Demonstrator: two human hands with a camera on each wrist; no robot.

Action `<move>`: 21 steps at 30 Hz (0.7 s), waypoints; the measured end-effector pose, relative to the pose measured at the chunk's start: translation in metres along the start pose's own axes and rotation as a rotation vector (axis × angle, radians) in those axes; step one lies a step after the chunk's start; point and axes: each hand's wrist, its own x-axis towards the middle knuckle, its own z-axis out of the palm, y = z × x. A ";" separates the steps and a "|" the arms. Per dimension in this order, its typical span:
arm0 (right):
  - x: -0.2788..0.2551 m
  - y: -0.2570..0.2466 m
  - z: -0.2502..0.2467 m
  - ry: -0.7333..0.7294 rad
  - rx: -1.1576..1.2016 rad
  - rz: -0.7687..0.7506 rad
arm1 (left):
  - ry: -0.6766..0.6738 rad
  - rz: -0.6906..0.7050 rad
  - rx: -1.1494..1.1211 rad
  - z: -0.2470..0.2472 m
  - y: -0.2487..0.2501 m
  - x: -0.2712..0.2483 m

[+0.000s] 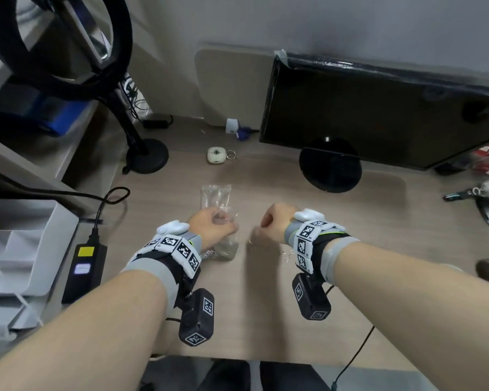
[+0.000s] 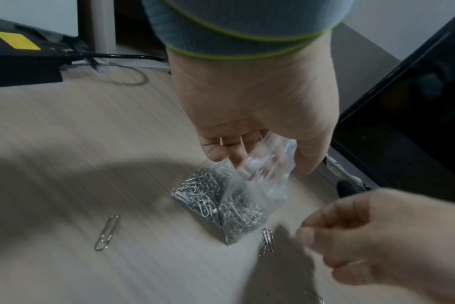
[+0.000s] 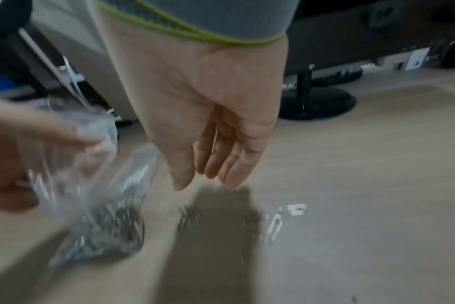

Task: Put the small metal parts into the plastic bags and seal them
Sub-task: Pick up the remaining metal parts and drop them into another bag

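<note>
A clear plastic bag (image 1: 225, 249) (image 2: 221, 203) (image 3: 104, 226) full of silver paper clips stands on the wooden desk. My left hand (image 1: 215, 224) (image 2: 260, 162) pinches its crumpled top from above. Just to the right, my right hand (image 1: 268, 221) (image 3: 205, 181) (image 2: 325, 236) hovers with relaxed fingers pointing down and holds nothing. Loose paper clips (image 1: 250, 245) (image 2: 268, 242) (image 3: 274, 226) lie on the desk beneath it. One more clip (image 2: 107, 232) lies left of the bag. Empty clear bags (image 1: 215, 194) lie just beyond my left hand.
A black monitor (image 1: 378, 114) with a round base (image 1: 330, 167) stands at the back right. A lamp stand base (image 1: 146, 156) is at the back left. A black power adapter (image 1: 82, 266) and white trays (image 1: 17, 249) are left, keys (image 1: 480, 201) right.
</note>
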 end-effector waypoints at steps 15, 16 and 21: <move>0.013 -0.023 0.017 0.049 -0.128 -0.076 | 0.035 0.078 -0.263 -0.021 0.028 0.004; 0.012 -0.024 0.018 0.042 -0.153 -0.082 | 0.031 0.078 -0.261 -0.020 0.027 0.004; 0.011 -0.017 0.014 -0.006 -0.193 -0.085 | 0.024 0.087 -0.236 -0.018 0.030 0.002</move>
